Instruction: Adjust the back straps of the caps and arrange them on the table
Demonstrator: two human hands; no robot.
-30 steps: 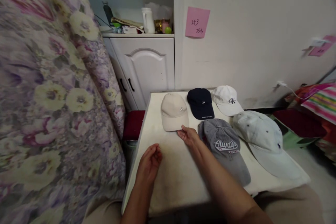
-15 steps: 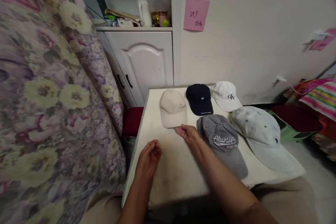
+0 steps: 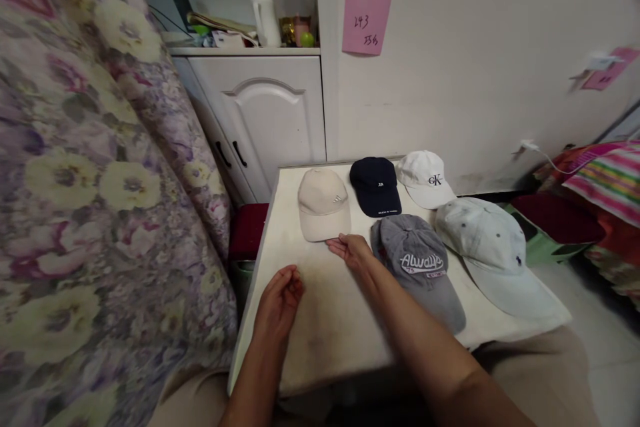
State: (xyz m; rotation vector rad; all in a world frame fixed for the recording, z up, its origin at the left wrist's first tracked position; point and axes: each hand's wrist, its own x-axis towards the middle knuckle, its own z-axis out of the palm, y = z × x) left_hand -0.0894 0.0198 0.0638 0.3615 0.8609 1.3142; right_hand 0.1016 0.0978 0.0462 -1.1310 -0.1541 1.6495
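A beige baseball cap (image 3: 323, 193) with a small logo lies at the far left of the table, its brim toward me. My right hand (image 3: 353, 250) is at the brim's front edge, thumb on the edge and fingers just under it. My left hand (image 3: 280, 293) hovers over the near left of the table, fingers loosely curled, with nothing visible in it. Right of the beige cap are a navy cap (image 3: 374, 183) and a white cap (image 3: 427, 177). Closer to me lie a grey "Always" cap (image 3: 415, 260) and a pale blue cap (image 3: 493, 253).
The caps rest on a cream-covered table (image 3: 330, 340). A floral curtain (image 3: 115, 213) hangs close on the left. Behind stand a white cabinet (image 3: 270, 113) and a wall with a pink note (image 3: 367, 21). Dark red stool seats (image 3: 557, 217) flank the table.
The whole view has shifted slightly. Both hands and all the caps keep the same places on or over the table.
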